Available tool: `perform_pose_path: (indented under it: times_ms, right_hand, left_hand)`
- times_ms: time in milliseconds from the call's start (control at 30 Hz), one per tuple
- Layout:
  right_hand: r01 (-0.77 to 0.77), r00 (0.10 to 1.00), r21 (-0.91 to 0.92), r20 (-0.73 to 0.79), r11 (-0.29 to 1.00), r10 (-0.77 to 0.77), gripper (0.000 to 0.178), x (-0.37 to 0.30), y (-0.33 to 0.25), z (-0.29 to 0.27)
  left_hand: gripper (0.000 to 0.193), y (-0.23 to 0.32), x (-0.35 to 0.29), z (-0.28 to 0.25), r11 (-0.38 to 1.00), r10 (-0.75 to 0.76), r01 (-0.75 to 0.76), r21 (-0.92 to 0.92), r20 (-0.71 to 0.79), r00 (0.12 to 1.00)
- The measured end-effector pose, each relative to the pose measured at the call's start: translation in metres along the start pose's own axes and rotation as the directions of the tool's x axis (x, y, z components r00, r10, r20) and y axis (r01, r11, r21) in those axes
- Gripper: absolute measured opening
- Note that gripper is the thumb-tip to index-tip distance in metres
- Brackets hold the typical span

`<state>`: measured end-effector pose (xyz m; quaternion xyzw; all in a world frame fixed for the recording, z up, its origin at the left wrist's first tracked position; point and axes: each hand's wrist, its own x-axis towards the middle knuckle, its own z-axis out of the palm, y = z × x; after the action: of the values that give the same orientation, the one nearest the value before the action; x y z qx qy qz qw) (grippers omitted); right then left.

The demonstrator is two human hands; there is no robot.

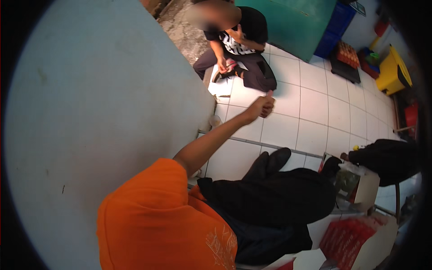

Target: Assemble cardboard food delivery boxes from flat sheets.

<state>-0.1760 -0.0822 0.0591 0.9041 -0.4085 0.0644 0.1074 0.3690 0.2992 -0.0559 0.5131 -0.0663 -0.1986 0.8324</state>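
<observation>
My left hand (262, 107) is held out at the end of a stretched arm, above the white tiled floor. Its fingers are curled into a fist with the thumb sticking up, and nothing shows in it. An orange sleeve covers the upper arm. Beyond the fist a person (245, 49) in a black shirt sits on the floor, one hand raised near the face, the other low by a small pink and white thing. My legs in black trousers (274, 193) are bent to the right below the arm. My right hand is out of the picture.
A pale blue wall (99, 90) fills the left side. Towards the back stand a green panel (288, 27), blue crates (332, 29), egg trays (348, 55) and a yellow bin (392, 71). A red printed bag (344, 240) and a white box (366, 189) lie lower right.
</observation>
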Motion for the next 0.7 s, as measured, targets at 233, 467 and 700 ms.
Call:
perform_pose_path:
  times_ms: [233,467,700]
  right_hand:
    - [0.07,0.997,-0.032,0.048,0.997,-0.068,0.053,0.009,0.008,-0.008]
    - [0.038,0.999,-0.091,0.03,0.995,-0.036,0.052,0.008,0.01,-0.003]
    - [-0.002,1.0,-0.144,0.025,0.99,0.005,0.052,0.0,0.013,-0.002]
  left_hand:
    - [0.066,0.044,0.016,-0.04,0.997,0.042,-0.043,0.065,0.017,0.999]
    - [0.071,0.047,0.02,-0.074,0.982,0.111,-0.106,0.154,-0.025,0.993]
    - [0.07,0.072,0.021,-0.051,0.981,0.14,-0.148,0.126,0.07,0.988]
